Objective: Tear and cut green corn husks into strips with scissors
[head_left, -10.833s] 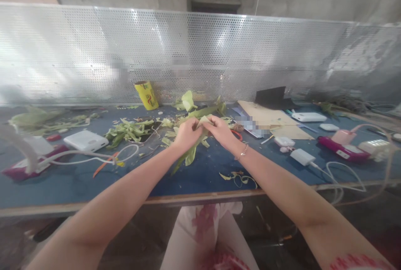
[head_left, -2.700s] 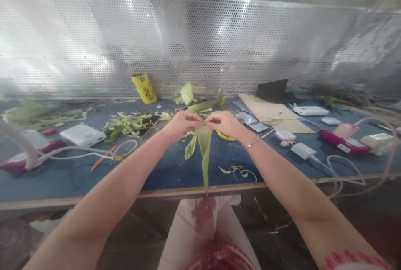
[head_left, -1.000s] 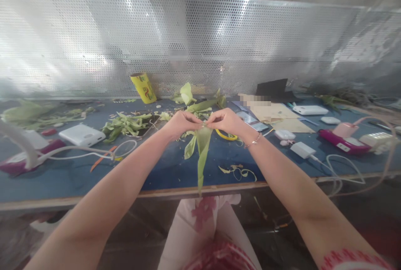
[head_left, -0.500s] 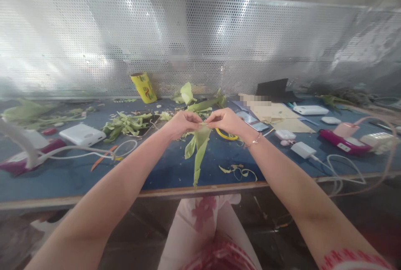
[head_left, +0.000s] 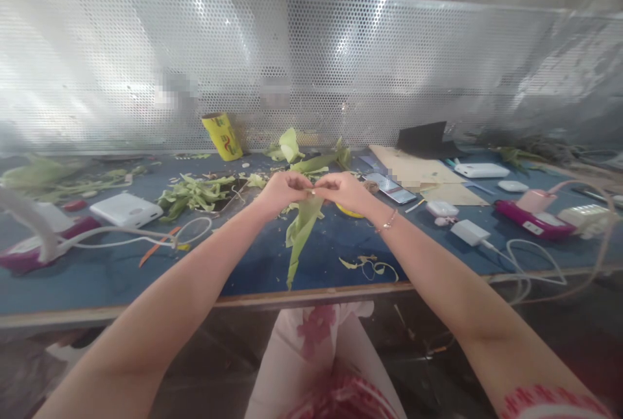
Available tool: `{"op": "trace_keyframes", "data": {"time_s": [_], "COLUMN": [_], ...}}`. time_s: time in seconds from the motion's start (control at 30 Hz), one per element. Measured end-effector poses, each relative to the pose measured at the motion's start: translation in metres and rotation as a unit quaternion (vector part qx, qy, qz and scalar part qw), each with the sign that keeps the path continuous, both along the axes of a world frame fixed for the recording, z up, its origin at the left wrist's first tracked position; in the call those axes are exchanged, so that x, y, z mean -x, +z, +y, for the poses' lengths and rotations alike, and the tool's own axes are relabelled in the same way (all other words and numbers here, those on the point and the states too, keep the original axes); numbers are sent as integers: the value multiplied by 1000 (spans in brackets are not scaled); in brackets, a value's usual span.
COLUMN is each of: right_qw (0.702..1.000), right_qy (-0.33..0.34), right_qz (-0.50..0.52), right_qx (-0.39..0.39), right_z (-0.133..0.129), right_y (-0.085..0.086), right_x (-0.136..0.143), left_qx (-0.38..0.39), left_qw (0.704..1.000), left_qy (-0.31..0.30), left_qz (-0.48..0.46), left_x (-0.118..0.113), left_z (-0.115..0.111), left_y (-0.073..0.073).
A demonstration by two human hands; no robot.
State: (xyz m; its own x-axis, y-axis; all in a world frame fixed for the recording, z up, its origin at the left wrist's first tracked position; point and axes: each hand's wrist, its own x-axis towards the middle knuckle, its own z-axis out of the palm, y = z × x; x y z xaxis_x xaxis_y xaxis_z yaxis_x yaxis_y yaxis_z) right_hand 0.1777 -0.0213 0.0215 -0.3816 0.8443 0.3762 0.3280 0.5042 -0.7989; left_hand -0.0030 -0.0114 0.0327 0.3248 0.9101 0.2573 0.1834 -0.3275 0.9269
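Note:
In the head view, my left hand (head_left: 286, 191) and my right hand (head_left: 343, 189) meet above the table, thumbs and fingertips pinched together. Between them they grip the top end of a green corn husk (head_left: 304, 229), whose long pointed strip hangs towards the table's front edge. My fingers hide the exact spot being pinched. More husk pieces (head_left: 316, 163) lie just behind my hands. A yellow ring (head_left: 349, 213), perhaps a tape roll, is partly covered by my right hand.
Husk strips (head_left: 199, 193) are heaped left, near a white power bank (head_left: 126, 209). A yellow tube (head_left: 222, 137) leans against the perforated metal panel (head_left: 311, 62). On the right are a phone (head_left: 393, 188), brown paper (head_left: 438, 176), a charger (head_left: 471, 232) with looping cable, and a purple power strip (head_left: 535, 221).
My fingertips have drawn closer together, the right hand shifting left and its wrist turning a little. The husk's hanging tip has swung to the left.

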Motion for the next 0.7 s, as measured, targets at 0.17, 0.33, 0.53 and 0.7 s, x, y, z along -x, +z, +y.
{"op": "trace_keyframes", "data": {"time_s": [0.17, 0.33, 0.53, 0.7], "right_qw": [999, 997, 994, 994], "right_qy": [-20, -30, -25, -18], "right_qz": [13, 9, 13, 11], "right_qx": [-21, -68, -104, -109], "right_z": [1, 0, 3, 4], "right_y": [-1, -1, 0, -1], "right_x": [2, 1, -4, -3], "left_qx": [-18, 73, 171, 207], "left_qw": [1000, 996, 977, 967], "left_qy": [-5, -33, -75, -45], "left_qz": [8, -38, -105, -138], "left_x": [0, 1, 3, 2], "left_z": [1, 0, 3, 3], "left_y": [-1, 1, 0, 1]}}
